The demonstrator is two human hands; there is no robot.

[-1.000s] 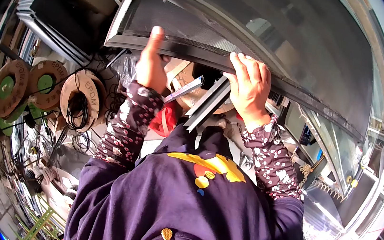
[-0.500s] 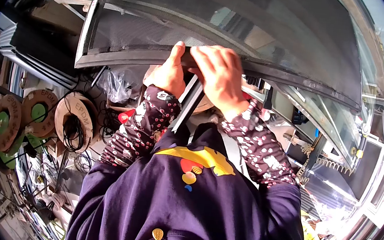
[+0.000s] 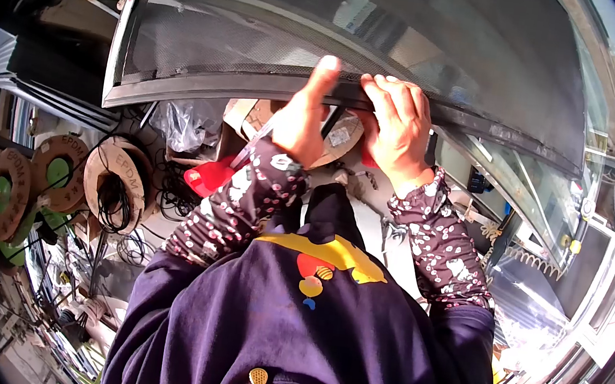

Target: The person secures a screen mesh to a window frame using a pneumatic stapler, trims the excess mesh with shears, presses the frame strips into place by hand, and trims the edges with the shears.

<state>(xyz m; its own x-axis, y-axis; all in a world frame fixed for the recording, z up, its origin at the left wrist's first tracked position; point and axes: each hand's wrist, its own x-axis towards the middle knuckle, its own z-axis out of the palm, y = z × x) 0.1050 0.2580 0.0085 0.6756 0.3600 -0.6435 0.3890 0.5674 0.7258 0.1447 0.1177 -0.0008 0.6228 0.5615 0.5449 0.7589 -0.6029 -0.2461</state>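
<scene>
A framed mesh screen [image 3: 225, 51] spans the upper part of the view, its dark near rail [image 3: 182, 88] running across in front of me. My left hand [image 3: 302, 126] is closed on this rail, thumb on top; its other fingers are hidden underneath. A short distance to the right, my right hand [image 3: 399, 130] curls its fingers over the same rail, its thumb side below. Between and below the hands, part of a dark bar [image 3: 331, 122] shows. A round cardboard reel [image 3: 340, 142] is partly visible beneath it.
Cardboard reels marked EPDM [image 3: 113, 180] and loose black cord [image 3: 177, 187] lie on the left. Stacked dark profiles [image 3: 51, 88] are at upper left. Clear plastic [image 3: 185, 127] and a red object [image 3: 209, 178] sit below the screen. A coiled hose [image 3: 533, 262] hangs at right.
Both hands have shifted right along the rail and slightly farther apart. The screen's left corner sits a little more to the left. The dark bar between my forearms now shows only near the rail.
</scene>
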